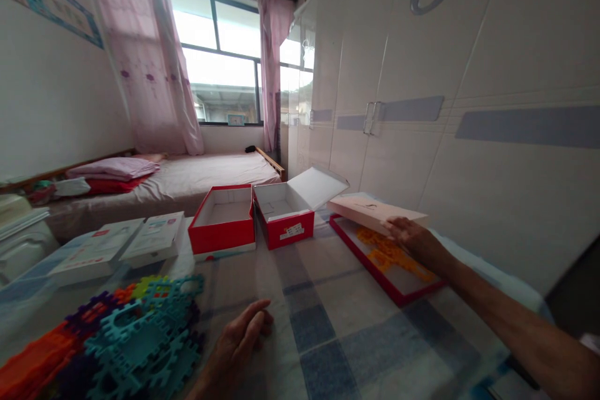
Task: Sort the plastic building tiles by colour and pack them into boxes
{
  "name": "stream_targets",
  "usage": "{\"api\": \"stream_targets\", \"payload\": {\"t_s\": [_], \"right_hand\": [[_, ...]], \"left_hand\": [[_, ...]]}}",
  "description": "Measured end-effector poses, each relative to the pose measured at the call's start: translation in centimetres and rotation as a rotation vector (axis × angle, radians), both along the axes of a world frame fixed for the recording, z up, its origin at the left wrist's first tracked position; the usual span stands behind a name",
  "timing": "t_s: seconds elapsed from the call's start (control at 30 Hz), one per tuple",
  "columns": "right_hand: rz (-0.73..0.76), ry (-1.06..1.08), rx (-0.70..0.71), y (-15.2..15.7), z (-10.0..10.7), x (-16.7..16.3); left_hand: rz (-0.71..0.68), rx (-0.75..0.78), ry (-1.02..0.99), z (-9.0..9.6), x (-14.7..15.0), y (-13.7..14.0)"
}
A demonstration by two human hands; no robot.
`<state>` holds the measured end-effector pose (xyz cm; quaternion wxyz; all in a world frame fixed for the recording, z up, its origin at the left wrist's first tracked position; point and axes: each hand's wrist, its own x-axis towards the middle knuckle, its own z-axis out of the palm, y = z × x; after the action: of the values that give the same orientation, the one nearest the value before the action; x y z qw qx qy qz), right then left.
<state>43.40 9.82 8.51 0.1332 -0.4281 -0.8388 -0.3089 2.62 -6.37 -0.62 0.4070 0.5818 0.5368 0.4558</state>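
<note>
My right hand (411,239) reaches over a shallow red-rimmed box (402,297) on the right side of the table. Its fingers are closed on the near edge of a pale box lid (360,207), which is tilted above the box. Orange-yellow plastic pieces (382,253) lie inside, partly hidden under the lid and my hand. My left hand (244,332) is low over the checked tablecloth, fingers loosely curled together, and nothing shows in it. Close to its left is a pile of interlocking toothed plastic pieces (140,337), turquoise, purple, orange and green.
Two red boxes stand mid-table: one open-topped (220,237), the other (290,231) with its white flap raised. Two flat white boxes (157,237) lie at the left. Beyond the table are a bed (206,169) and a window; white wardrobe doors (398,156) line the right.
</note>
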Motion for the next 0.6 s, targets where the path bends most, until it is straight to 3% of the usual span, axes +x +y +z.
{"api": "stream_targets", "payload": {"t_s": [0.1, 0.2, 0.37, 0.47, 0.6], "right_hand": [[-0.069, 0.107, 0.022, -2.0, -1.8, 0.0], [-0.15, 0.242, 0.01, -6.3, -4.2, -1.3], [-0.116, 0.284, -0.017, -11.1, -7.9, -3.2], [-0.003, 0.368, 0.02, -11.3, -8.5, -3.4], [0.099, 0.496, 0.065, -12.8, -7.5, -4.0]], "left_hand": [[-0.005, 0.002, 0.005, 0.1, 0.0, -0.1], [-0.024, 0.005, 0.025, 0.2, 0.0, -0.1], [-0.02, 0.021, 0.018, 0.2, 0.0, -0.1], [-0.015, 0.027, 0.015, 0.0, 0.0, 0.0], [-0.024, 0.035, 0.013, 0.1, 0.1, -0.1]]}}
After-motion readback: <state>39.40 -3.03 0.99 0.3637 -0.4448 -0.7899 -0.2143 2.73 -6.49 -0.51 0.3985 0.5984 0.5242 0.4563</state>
